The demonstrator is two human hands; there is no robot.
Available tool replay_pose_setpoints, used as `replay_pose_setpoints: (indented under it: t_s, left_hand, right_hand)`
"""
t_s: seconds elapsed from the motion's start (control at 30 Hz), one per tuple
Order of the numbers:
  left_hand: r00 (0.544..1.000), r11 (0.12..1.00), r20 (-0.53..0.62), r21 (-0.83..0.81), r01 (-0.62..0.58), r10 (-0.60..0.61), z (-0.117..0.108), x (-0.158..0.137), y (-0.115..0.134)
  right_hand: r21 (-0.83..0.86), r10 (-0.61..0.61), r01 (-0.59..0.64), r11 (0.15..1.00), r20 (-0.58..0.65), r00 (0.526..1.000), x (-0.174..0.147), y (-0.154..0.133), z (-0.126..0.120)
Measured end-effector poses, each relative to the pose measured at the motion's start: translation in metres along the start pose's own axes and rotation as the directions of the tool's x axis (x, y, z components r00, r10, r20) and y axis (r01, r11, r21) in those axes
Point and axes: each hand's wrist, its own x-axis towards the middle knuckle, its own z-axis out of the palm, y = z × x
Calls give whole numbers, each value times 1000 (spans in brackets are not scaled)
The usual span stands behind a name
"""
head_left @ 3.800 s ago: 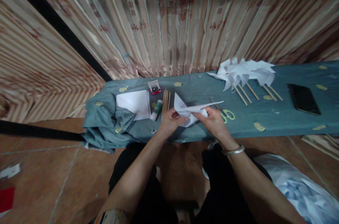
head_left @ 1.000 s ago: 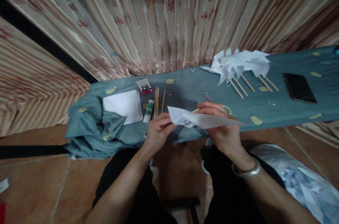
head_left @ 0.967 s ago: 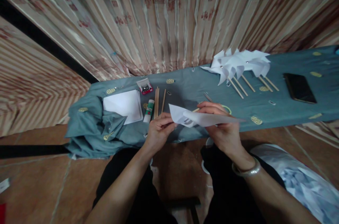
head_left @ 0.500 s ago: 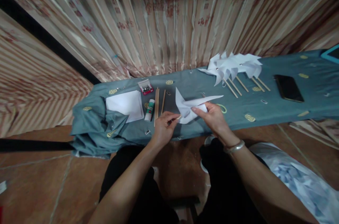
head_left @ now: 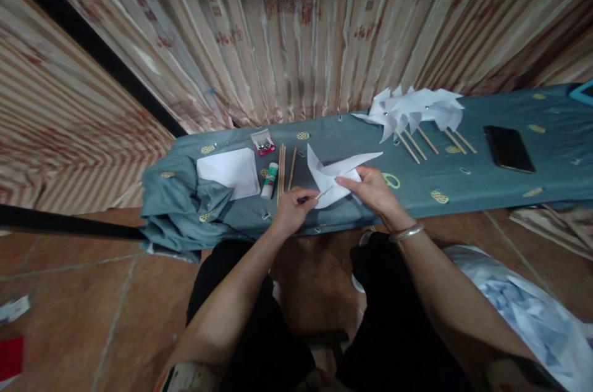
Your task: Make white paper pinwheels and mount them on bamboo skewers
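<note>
A white paper pinwheel (head_left: 337,185) with curved, pointed blades is held just above the cloth-covered table. My right hand (head_left: 370,188) pinches it from the right, thumb on top near the centre and fingers behind. From the left, my left hand (head_left: 296,207) is closed, thumb and forefinger pinching a thin pale stick (head_left: 324,193) whose far end points at the pinwheel's middle. What the stick's tip touches is too small to tell. Beside my right hand lies a pale green loop (head_left: 391,181), like a scissor handle, partly hidden.
Left of my hands lie wooden sticks (head_left: 293,168), a glue stick (head_left: 270,181), a small box of metal pins (head_left: 264,144) and white paper sheets (head_left: 229,173). Several finished pinwheels (head_left: 414,109) and a phone (head_left: 509,149) lie to the right. A plastic bag (head_left: 523,305) stands on the floor.
The pinwheel has tilted so its face shows more. My left hand's pinch has shifted slightly up and right, and the thin stick now shows against the paper. The whole view has shifted a little.
</note>
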Motion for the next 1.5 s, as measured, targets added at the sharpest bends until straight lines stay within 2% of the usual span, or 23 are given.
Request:
replay_pose_setpoints:
  t_s: [0.27, 0.47, 0.7, 0.93, 1.1, 1.2, 1.3, 1.5]
  left_hand:
    - [969, 920, 99, -304, 247, -227, 7, -1, 6]
    - [931, 847, 137, -387, 365, -339, 10, -6, 12]
    - [908, 796, 194, -437, 419, -372, 10, -9, 20]
    - [914, 794, 223, -452, 405, -339, 9, -8, 24]
    - [927, 820, 193, -433, 374, -321, 11, -7, 17]
    - [934, 850, 215, -395, 349, -284, 10, -8, 12]
    - [946, 895, 230, -334, 296, -227, 9, -9, 9]
    - [976, 964, 185, -219, 153, -112, 11, -9, 5]
  right_hand:
    - [34, 61, -61, 998, 26, 998, 1, -2, -3]
    - [97, 119, -121, 988, 34, 992, 3, -2, -3]
    - [124, 153, -162, 979, 73, 985, 1, -1, -6]
    - [147, 185, -200, 969, 109, 977, 3, 1, -8]
    - [177, 208, -228, 957, 126, 970, 5, 2, -8]
    - [158, 193, -212, 964, 128, 973, 6, 3, -8]
    - [151, 191, -208, 966, 122, 974, 7, 3, -8]
    - [188, 217, -239, 953, 128, 968, 8, 3, -9]
